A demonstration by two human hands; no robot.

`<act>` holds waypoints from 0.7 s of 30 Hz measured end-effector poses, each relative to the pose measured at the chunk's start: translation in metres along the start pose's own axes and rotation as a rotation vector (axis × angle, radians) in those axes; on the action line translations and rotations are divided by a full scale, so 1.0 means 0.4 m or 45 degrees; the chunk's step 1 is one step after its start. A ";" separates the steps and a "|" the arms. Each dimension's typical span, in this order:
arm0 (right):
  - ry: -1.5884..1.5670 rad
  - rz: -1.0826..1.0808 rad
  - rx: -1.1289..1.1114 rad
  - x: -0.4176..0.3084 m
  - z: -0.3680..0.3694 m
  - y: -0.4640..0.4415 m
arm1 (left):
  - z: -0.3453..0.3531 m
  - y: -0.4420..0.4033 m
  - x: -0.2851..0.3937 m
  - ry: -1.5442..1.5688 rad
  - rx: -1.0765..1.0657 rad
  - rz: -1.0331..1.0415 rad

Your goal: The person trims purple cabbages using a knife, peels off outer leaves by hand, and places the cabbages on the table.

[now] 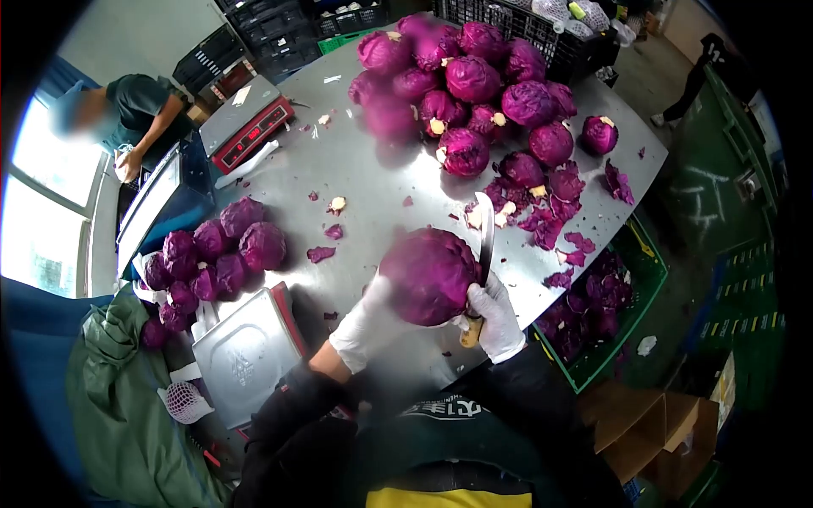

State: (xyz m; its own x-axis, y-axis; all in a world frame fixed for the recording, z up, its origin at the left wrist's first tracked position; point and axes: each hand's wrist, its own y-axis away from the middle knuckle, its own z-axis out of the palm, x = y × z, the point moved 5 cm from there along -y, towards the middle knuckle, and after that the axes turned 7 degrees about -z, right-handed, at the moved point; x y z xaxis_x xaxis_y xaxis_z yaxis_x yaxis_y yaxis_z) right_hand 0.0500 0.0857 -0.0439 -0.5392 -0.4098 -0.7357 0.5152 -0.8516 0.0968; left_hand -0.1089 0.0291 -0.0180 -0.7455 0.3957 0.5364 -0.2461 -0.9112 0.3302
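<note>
Left hand (364,320) holding cabbage (430,276), round, deep purple

1. Over the table (339,195), one cabbage (430,279), one knife (486,233) and two hands, the left hand (360,322) and right hand (498,322), are seen.
2. Near the far edge, at least fifteen cabbages (472,79) are heaped, some hidden.
3. By the left edge, about ten cabbages are clustered; two scales (250,131) are set.
4. Beyond the right edge, one green crate (648,296) is seen.
</note>
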 end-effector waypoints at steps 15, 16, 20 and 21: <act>0.007 0.554 0.059 0.101 -0.017 0.117 | -0.012 0.104 -0.022 -0.450 0.171 0.470; 0.108 0.406 0.086 0.074 -0.005 0.117 | -0.009 0.112 -0.031 -0.397 0.199 0.442; 0.370 0.038 -0.007 0.018 0.031 0.124 | 0.000 0.125 -0.058 -0.282 0.348 0.365; 0.433 -0.016 -0.001 0.024 0.040 0.125 | 0.000 0.130 -0.065 -0.277 0.398 0.348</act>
State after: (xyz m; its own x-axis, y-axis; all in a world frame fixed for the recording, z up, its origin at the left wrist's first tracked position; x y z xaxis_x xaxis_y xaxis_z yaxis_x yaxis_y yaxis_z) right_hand 0.0598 0.0339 -0.0353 -0.2927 -0.2665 -0.9183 0.5104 -0.8556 0.0856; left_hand -0.1022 -0.0285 -0.0146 -0.6016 0.1911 0.7756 0.1642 -0.9206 0.3542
